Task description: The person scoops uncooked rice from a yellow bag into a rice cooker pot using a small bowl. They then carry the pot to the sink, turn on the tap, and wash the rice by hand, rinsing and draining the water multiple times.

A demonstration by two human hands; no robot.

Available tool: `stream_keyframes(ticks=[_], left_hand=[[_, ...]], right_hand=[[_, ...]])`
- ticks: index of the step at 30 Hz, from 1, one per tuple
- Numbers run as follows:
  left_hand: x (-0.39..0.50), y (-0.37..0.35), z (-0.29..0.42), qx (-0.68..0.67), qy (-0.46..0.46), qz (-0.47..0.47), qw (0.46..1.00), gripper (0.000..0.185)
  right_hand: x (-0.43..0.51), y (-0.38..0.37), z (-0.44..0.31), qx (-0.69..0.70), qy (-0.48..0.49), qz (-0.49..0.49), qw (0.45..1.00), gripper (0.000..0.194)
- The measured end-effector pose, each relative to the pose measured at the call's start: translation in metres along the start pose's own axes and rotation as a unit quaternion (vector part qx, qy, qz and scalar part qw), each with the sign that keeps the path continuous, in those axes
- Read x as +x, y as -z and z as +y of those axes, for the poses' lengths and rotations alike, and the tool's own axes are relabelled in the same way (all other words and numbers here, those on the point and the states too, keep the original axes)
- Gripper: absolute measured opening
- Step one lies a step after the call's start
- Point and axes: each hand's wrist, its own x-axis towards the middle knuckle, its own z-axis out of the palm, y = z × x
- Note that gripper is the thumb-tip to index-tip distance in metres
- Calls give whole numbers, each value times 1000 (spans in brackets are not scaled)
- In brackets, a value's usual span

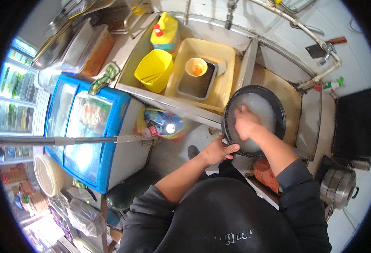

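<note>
My left hand grips the near-left rim of a round black basin, thumb over the edge. Cloudy whitish water fills part of the basin. My right hand reaches into this water, and its fingertips are partly hidden there, so whether they hold anything does not show. The basin rests at the front of the right sink compartment, beside the metal divider.
In the left compartment are a yellow jug with a red cap, a yellow bin and a cream tub holding a metal tray and small bowl. A blue-framed chest freezer stands left; a steel pot sits right.
</note>
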Motion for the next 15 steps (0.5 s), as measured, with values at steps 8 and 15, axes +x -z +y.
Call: stream_keyframes(ticks=[8,15], left_hand=[[8,3,-2,-6,-2,-18,1000,82],[8,-1,1,8,-5,12,1000,82]], right_hand=[[-7,-36,1,-5,154,148,977,41],[-21,-48,52,39,131,215,967,39]])
